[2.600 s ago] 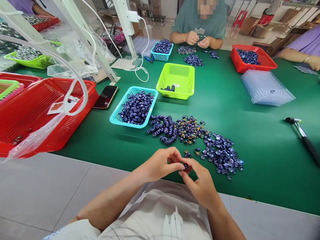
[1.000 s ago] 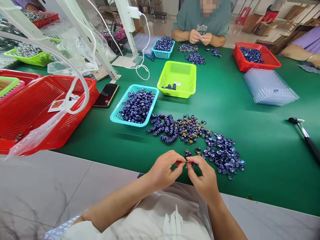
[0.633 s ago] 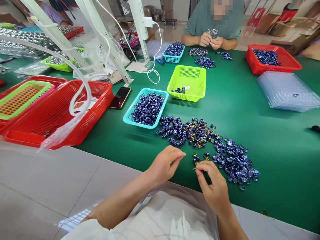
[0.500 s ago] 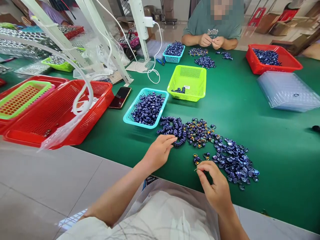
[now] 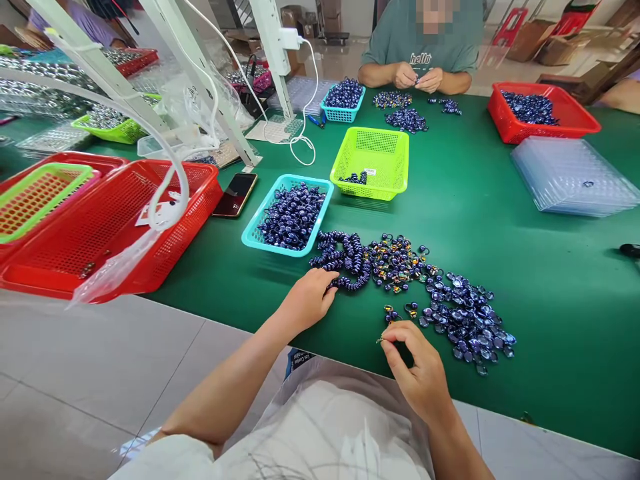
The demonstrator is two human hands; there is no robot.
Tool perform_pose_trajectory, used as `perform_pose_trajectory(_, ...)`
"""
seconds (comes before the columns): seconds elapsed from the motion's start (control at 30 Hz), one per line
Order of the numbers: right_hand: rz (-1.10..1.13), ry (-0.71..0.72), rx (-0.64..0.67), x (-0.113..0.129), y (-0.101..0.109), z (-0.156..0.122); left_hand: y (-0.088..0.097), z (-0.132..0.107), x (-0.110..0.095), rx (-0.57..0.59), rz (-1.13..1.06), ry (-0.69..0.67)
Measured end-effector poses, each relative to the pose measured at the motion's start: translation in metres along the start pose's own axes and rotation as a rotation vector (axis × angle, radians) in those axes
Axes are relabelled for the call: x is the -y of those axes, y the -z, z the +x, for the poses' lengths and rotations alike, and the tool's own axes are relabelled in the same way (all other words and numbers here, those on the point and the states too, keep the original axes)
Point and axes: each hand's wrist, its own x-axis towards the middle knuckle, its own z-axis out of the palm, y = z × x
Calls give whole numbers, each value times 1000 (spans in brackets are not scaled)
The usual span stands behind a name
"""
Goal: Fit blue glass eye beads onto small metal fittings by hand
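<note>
My left hand [image 5: 306, 301] has its thumb and fingers closed at the near end of a curved row of dark blue rings [image 5: 356, 263]. A dark bit of that row shows between the fingertips. Lower right, my right hand [image 5: 417, 367] pinches a small gold-coloured metal piece [image 5: 380, 341], too small to make out fully. Just above those fingertips lie a few loose dark blue rings with orange parts [image 5: 411, 309]. A pile of similar rings with orange bits [image 5: 395, 261] lies beyond, and to its right spreads a heap of shiny flat blue pieces [image 5: 463, 317].
A light-blue basket [image 5: 245, 235] full of dark blue pieces stands beyond my left hand, with a lime-green basket [image 5: 400, 160] behind it. Red trays [image 5: 200, 193], a phone [image 5: 235, 195] and a white post stand left. Across the table a co-worker [image 5: 423, 60] handles small pieces.
My left hand has shifted slightly left along the ring row, and its fingers have closed at the row's end. My right hand has moved a little left, still pinching the small metal piece.
</note>
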Motion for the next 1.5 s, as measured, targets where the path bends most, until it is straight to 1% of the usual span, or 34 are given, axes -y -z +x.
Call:
perform_pose_trajectory(0.07,37,-41,-4,0,-1,0,4,-4,-5,-18,-103,37)
perform_pose_trajectory(0.1,66,-74,-16,-1,-1,-1,7,-7,-10,-19,-188,55)
perform_pose_trajectory(0.17,151,-143,-51,0,-2,0,13,-12,-22,8,-411,79)
perform_pose_trajectory(0.23,263,-183,-82,1,-5,0,15,-17,-38,57,-644,85)
perform_pose_trajectory(0.33,400,-164,-105,7,-9,2,10,-20,-58,90,-895,103)
perform_pose_trajectory(0.4,421,-138,-118,10,-13,3,3,-19,-66,78,-970,136)
perform_pose_trajectory(0.5,382,-121,-134,11,-16,4,-5,-18,-70,64,-997,176)
perform_pose_trajectory(0.6,339,-110,-133,9,-19,5,-8,-18,-68,39,-960,178)
perform_pose_trajectory(0.67,325,-116,-107,7,-21,6,-8,-18,-64,-1,-861,171)
perform_pose_trajectory(0.73,312,-141,-39,6,-23,7,-8,-19,-58,-27,-711,163)
perform_pose_trajectory(0.8,270,-172,63,7,-25,9,-8,-19,-51,-7,-561,156)
perform_pose_trajectory(0.9,193,-184,192,9,-26,12,-7,-18,-42,73,-402,159)
perform_pose_trajectory(1.0,175,-183,223,11,-27,14,-8,-16,-39,116,-285,157)
perform_pose_trajectory(1.1,196,-195,198,9,-27,13,-10,-15,-38,96,-230,128)
perform_pose_trajectory(1.2,227,-198,175,6,-28,11,-11,-15,-39,28,-271,122)
perform_pose_trajectory(1.27,264,-195,134,5,-27,9,-9,-17,-40,-15,-363,141)
perform_pose_trajectory(1.33,312,-185,72,4,-26,8,-5,-19,-42,-11,-539,167)
perform_pose_trajectory(1.4,346,-165,15,5,-24,8,-1,-21,-45,36,-778,210)
perform_pose_trajectory(1.5,340,-133,1,9,-21,6,-1,-22,-53,90,-1096,294)
